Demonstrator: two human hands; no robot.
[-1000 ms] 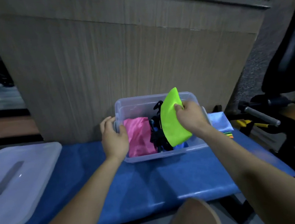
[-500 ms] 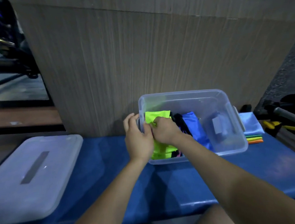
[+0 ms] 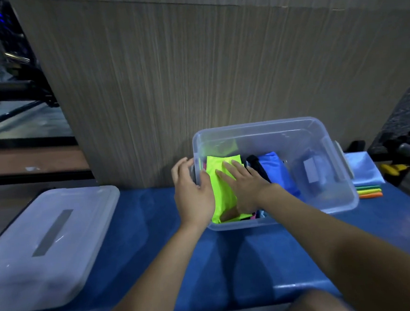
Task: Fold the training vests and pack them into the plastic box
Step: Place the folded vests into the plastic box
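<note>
A clear plastic box stands on the blue bench against a wooden panel. Inside at its left end lies a folded neon-yellow vest; my right hand presses flat on it with straight fingers. My left hand grips the box's left wall, thumb inside, fingers outside. To the right of the yellow vest lie a black vest and a blue vest. A bit of pink fabric shows under my right wrist.
The box's clear lid lies on the bench at the left. Right of the box sit a light blue cloth and a stack of coloured folded vests. Dark equipment with yellow parts stands at the far right.
My right hand has carried the yellow vest down into the box's left end, over the pink one, and now lies flat on it. The camera has shifted so the box sits further right.
</note>
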